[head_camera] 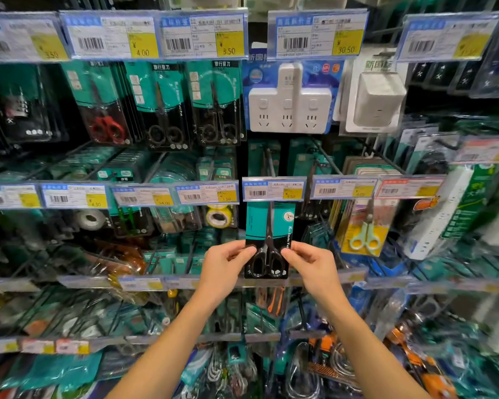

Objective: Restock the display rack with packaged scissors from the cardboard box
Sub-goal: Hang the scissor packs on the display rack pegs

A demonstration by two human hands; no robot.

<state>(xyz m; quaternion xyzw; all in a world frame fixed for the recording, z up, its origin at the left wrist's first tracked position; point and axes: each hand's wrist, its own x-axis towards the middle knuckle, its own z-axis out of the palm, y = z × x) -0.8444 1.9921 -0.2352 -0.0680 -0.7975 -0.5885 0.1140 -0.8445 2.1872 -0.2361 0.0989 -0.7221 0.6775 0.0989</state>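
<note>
Packaged scissors (267, 240): flat teal-and-black card, upright under a price tag (273, 189) on the display rack (242, 283). Left hand (226, 264) and right hand (310, 263) pinch its lower side edges. Likely light, stiff, slick-faced; best held by the edges.

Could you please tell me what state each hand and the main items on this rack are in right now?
left hand: pinching the pack's left edge.
right hand: pinching the pack's right edge.
scissors pack: upright, sealed, top behind the price tag.
price tag: clipped at the hook's front end.
red-handled scissors: hanging, blades closed.
yellow-green scissors: hanging, blades closed.
</note>
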